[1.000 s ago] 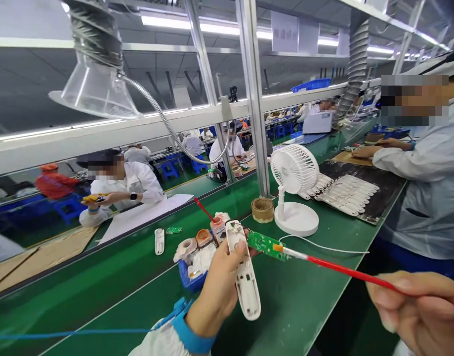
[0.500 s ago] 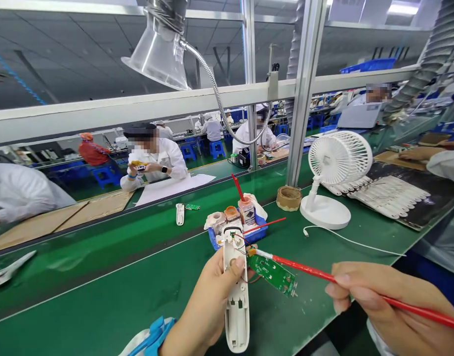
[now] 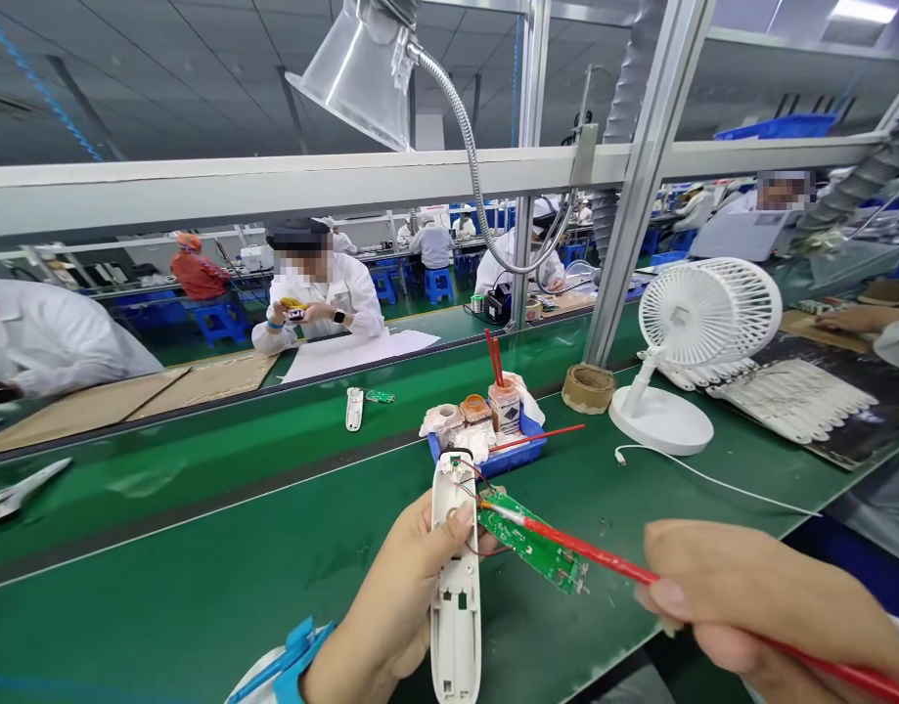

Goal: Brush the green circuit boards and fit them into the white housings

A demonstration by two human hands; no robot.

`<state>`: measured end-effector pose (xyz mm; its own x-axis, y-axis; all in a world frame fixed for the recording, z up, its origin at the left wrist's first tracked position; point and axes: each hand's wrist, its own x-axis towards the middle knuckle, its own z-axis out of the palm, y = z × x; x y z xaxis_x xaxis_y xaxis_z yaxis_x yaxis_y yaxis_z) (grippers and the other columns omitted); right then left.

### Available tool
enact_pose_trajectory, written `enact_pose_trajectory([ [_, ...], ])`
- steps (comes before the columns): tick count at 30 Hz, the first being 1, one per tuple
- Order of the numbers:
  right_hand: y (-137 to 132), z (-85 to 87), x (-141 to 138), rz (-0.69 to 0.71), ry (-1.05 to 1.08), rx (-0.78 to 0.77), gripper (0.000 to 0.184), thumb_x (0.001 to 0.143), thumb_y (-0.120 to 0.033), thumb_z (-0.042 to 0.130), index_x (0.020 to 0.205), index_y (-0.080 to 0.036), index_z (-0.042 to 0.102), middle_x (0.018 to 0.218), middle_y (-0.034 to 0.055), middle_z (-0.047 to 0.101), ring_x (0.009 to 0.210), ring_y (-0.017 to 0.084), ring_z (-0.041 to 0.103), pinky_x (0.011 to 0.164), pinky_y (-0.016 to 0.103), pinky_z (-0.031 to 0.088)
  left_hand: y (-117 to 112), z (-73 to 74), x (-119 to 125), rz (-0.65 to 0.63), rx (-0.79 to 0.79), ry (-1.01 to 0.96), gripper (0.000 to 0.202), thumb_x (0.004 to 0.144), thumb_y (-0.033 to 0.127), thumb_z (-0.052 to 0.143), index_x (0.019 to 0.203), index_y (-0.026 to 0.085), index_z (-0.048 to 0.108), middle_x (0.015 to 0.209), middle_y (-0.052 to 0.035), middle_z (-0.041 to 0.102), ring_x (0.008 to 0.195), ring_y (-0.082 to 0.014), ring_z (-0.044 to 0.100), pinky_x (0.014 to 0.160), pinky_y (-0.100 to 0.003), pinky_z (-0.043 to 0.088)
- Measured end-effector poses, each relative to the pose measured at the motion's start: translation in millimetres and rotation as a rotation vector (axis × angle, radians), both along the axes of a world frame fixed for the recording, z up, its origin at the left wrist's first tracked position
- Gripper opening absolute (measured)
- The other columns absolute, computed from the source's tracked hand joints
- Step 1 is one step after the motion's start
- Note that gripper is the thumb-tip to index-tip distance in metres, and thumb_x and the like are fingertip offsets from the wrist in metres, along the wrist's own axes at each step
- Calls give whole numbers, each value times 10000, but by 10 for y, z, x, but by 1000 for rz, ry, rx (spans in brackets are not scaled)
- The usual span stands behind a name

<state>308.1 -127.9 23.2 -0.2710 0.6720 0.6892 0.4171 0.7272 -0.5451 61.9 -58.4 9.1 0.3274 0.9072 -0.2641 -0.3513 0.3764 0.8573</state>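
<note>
My left hand [image 3: 394, 606] grips a long white plastic housing [image 3: 450, 587], held upright with the thumb pressed on its face. A green circuit board [image 3: 537, 544] hangs off its upper end on thin wires. My right hand [image 3: 772, 611] pinches a red-handled brush [image 3: 603, 557], whose tip rests at the board's upper left end near the wires. A blue tray [image 3: 518, 457] just beyond holds small jars, a bottle with red brushes standing in it, and white cloths.
A white desk fan [image 3: 695, 337] with its cable stands at right, beside a tape roll [image 3: 588, 387] and a mat of white housings [image 3: 793, 396]. Another housing [image 3: 353, 408] lies on the green belt. Workers sit across and at right; a metal post rises behind the tray.
The view has swung left and down. The housing has come upright and closer, the board now hangs lower right, and the brush tip has shifted to the board's upper end.
</note>
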Motion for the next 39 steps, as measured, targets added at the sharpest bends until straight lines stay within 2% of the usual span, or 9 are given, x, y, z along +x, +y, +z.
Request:
enact_pose_trajectory([
  [3,97,80,-87,41,-81,-16,159,839,-197,569,931,-261,684,663,30,660,598,180,614,572,273,521,12,14,-62,13,21,-45,143,716,272,719,777,154,666,720,-19,635,671,-113,593,705,-226,497],
  [7,443,11,-78,-83,582,-117,112,855,-260,577,862,-244,688,640,21,659,477,128,568,416,212,456,142,107,-237,151,63,-95,126,719,204,707,829,145,686,739,-24,669,687,-124,628,739,-234,524],
  [12,1262,-300,-223,64,1098,-772,229,907,-229,492,758,-145,645,582,32,643,475,85,567,450,152,465,416,219,-487,508,161,-167,141,748,150,635,881,159,681,828,-29,697,808,-165,659,795,-279,544],
  [18,1891,-810,-700,122,1108,-1242,257,952,-234,442,816,-88,603,692,29,658,558,94,630,510,193,527,515,168,-592,440,200,-88,193,708,229,706,882,148,687,866,-43,697,756,-160,650,776,-300,545],
  [22,2016,-919,-749,232,1052,-1410,346,986,-278,338,988,-24,573,891,165,684,753,146,688,586,183,552,504,112,-573,274,208,-41,223,694,269,722,877,145,686,858,-46,681,773,-164,629,781,-297,518],
  [27,2008,-848,-495,307,921,-1478,397,987,-276,316,933,4,592,736,169,695,615,145,692,541,145,541,487,71,-543,192,199,-15,675,726,249,682,1347,289,421,975,-25,648,762,-146,602,725,-271,484],
  [31,1775,-686,-606,436,820,-1440,345,949,-331,423,975,-45,614,800,142,708,640,184,695,577,258,576,467,20,-519,106,227,52,777,789,279,613,1433,382,189,1046,-7,637,749,-131,593,722,-263,462],
  [34,1594,-579,-833,653,691,-1458,359,887,-371,540,1082,-74,593,982,183,680,792,273,691,645,388,576,474,-29,-497,51,304,134,695,818,301,580,1423,368,245,1230,-18,583,891,-160,597,782,-263,450],
  [39,1576,-552,-949,849,507,-1360,428,801,-446,636,1007,-71,633,995,156,667,685,168,687,611,240,556,512,-62,-513,173,474,326,610,796,255,602,1364,339,397,1392,14,463,1230,-199,443,958,-246,361],
])
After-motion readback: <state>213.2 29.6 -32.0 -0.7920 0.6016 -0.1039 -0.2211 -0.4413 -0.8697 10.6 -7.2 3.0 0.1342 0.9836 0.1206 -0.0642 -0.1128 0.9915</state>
